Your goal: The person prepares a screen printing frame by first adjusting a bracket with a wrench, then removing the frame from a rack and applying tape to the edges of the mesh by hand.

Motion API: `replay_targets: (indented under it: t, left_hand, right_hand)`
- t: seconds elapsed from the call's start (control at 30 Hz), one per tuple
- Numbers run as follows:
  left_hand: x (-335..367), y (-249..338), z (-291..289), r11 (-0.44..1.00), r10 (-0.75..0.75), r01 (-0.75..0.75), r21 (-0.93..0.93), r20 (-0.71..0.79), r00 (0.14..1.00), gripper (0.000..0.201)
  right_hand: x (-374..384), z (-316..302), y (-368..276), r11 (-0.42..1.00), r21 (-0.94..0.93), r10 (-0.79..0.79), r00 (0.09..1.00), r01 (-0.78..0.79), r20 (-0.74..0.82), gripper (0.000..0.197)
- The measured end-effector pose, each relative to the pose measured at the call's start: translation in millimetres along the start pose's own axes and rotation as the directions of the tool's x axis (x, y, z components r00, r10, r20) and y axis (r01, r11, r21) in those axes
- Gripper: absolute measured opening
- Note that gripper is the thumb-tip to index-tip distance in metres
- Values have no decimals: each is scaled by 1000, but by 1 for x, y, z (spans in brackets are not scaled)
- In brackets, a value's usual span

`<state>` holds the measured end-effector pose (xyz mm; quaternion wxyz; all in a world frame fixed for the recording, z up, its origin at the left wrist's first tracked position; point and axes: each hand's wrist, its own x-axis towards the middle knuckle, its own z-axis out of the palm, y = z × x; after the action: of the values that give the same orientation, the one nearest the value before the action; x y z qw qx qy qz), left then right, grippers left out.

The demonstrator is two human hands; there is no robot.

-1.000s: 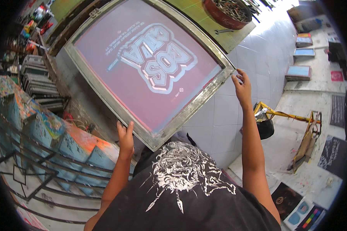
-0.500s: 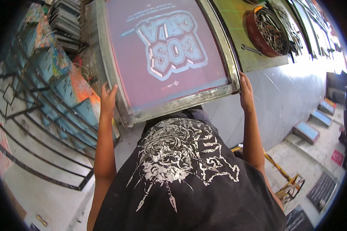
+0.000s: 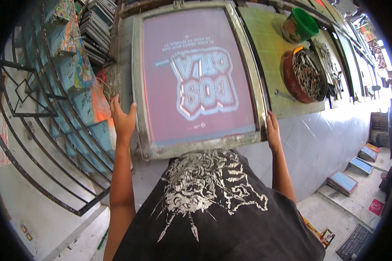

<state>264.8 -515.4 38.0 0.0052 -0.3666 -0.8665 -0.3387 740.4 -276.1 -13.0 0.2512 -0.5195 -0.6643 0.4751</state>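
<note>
A screen printing frame (image 3: pixel 196 149) with a worn metal border lies before me, its mauve mesh showing blue and white block lettering upside down to me. My left hand (image 3: pixel 124 119) is beside the frame's near left edge, fingers spread and thumb pointing up near the border; it grips nothing. At the near right corner my right hand (image 3: pixel 273 132) has its fingers close together against the frame's outer side. Its thumb is hidden, so its hold shows only in part.
To the right, a green board (image 3: pixel 265 61) bears a green bucket (image 3: pixel 301 26), a red-brown tub (image 3: pixel 294 78) of metal bits and a wrench (image 3: pixel 285 94). Black metal railing (image 3: pixel 43 115) and paint-stained blue steps (image 3: pixel 76 71) stand at left. Small frames (image 3: pixel 342 183) lie on the floor at right.
My view has shifted, so the frame sits lower and the green bucket shows. My left hand's fingers have spread wider beside the frame edge; my right hand stays at the near right corner.
</note>
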Motion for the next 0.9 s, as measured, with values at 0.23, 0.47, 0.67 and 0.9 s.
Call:
replay_targets:
  t: [0.23, 0.47, 0.67, 0.9]
  left_hand:
    - [134, 38, 20, 973, 227, -229, 36, 47, 973, 66]
    - [292, 82, 97, 973, 232, -227, -44, 197, 953, 69]
    - [404, 85, 196, 956, 294, -291, -42, 207, 933, 88]
    - [451, 94, 249, 972, 218, -236, -9, 411, 885, 102]
  right_hand:
    - [3, 1, -28, 994, -108, 5, 1000, -2, 23, 44]
    - [10, 12, -41, 985, -159, 85, 990, -66, 113, 47]
    - [13, 14, -42, 991, -123, 76, 990, -61, 122, 49]
    - [10, 11, -39, 975, -182, 150, 983, -129, 104, 56]
